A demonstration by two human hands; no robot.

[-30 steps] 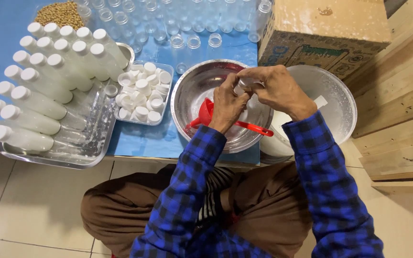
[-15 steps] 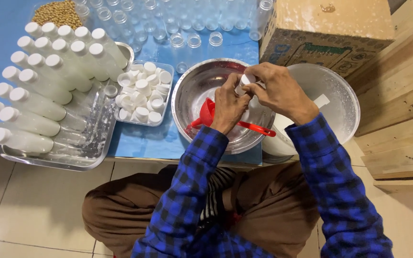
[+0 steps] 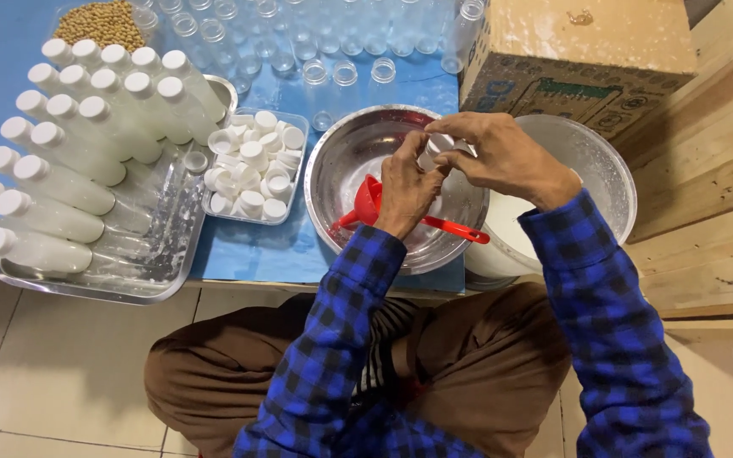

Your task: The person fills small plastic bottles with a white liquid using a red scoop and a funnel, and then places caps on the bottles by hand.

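Observation:
Both hands meet over a steel bowl (image 3: pixel 345 161). My left hand (image 3: pixel 405 187) grips a small bottle from below, mostly hidden by the fingers. My right hand (image 3: pixel 494 157) pinches the white cap (image 3: pixel 439 142) on top of that bottle. A red funnel (image 3: pixel 369 199) and a red ladle handle (image 3: pixel 456 229) lie in the bowl under my hands. To the right stands a steel pot of white liquid (image 3: pixel 511 225).
A steel tray (image 3: pixel 129 271) at left holds several filled white-capped bottles (image 3: pixel 69 182). A small clear tray of white caps (image 3: pixel 252 165) sits beside it. Empty clear bottles (image 3: pixel 332 51), a dish of beans (image 3: pixel 103 24) and a cardboard box (image 3: pixel 579 59) stand behind. Wooden planks (image 3: pixel 706 195) are at right.
My hands stay together over the bowl with the bottle; the fingers of my right hand have shifted slightly on the cap.

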